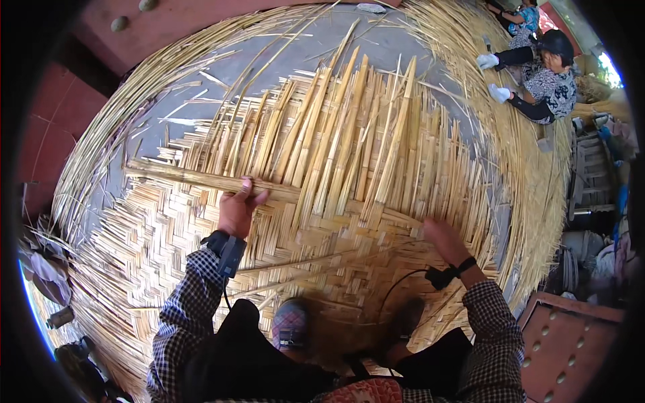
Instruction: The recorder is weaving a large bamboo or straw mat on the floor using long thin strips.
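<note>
No container shows in the head view; everything lies loose on a large woven mat of pale yellow split bamboo strips that is spread over a grey floor. The woven part sits near the person's feet, and the unwoven ends fan out away from them, many raised at an angle.

The left hand rests palm down on a long flat bamboo strip that runs crosswise over the upright strips. Its fingers are slightly spread and press on top of the strip rather than close round it. A dark band with a small device sits on that wrist.

The right hand lies low at the edge of the woven area, touching the strips there. It is blurred, so I cannot tell how far its fingers are open or whether they grip anything. A black strap circles that wrist.

At the far right edge of the mat another person in white gloves crouches over the strips.
</note>
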Motion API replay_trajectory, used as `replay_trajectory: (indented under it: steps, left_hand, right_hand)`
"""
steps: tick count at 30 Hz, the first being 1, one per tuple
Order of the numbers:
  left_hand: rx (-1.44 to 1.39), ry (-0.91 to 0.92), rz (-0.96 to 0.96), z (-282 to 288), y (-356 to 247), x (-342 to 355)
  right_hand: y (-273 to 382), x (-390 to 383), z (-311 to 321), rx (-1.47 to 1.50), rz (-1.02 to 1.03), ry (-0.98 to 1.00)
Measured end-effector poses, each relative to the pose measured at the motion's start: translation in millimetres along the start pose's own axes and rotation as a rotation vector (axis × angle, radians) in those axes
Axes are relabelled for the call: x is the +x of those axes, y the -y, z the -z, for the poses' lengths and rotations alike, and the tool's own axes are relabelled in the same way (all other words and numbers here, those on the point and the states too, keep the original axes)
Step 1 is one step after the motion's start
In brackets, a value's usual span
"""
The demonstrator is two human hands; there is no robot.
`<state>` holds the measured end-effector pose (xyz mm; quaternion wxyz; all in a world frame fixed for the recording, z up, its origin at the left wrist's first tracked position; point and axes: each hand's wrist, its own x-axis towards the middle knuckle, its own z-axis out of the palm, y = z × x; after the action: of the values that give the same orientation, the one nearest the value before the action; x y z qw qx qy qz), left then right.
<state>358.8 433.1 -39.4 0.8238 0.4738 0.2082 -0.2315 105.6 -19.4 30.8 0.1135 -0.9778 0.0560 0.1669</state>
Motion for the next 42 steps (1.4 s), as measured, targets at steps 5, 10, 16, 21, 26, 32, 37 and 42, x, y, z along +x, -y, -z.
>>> replay_trajectory:
  steps: [5, 10, 16, 21, 26, 32, 37, 42]
  left_hand:
    - [0.095, 0.128, 0.089, 17, 22, 11]
    - [0.655, 0.064, -0.061, 24, 10, 14]
    - [0.033, -0.048, 0.19, 4, 6, 2]
    - [0.071, 0.024, 0.104, 4, 19, 1]
    - [0.261, 0.04, -0.018, 5, 11, -19]
    - [1.12, 0.41, -0.627, 17, -58, 22]
    - [1.387, 0.345, -0.59, -26, -47, 93]
    - [1.287, 0.391, -0.431, -46, -53, 93]
  right_hand:
    - [-21, -10, -6, 0.179, -0.091, 0.217]
    - [-31, 21, -23, -0.18, 0.085, 0.134]
    - [-7, 10, 9, -0.355, 0.136, 0.174]
    - [138, 79, 49, 0.053, 0.354, -0.084]
    - [288, 172, -15, 0.506, 0.394, -0.29]
    - [269, 200, -34, 0.702, 0.445, -0.067]
    - [272, 185, -18, 0.566, 0.5, -0.206]
    - [273, 176, -18, 0.573, 0.382, -0.172]
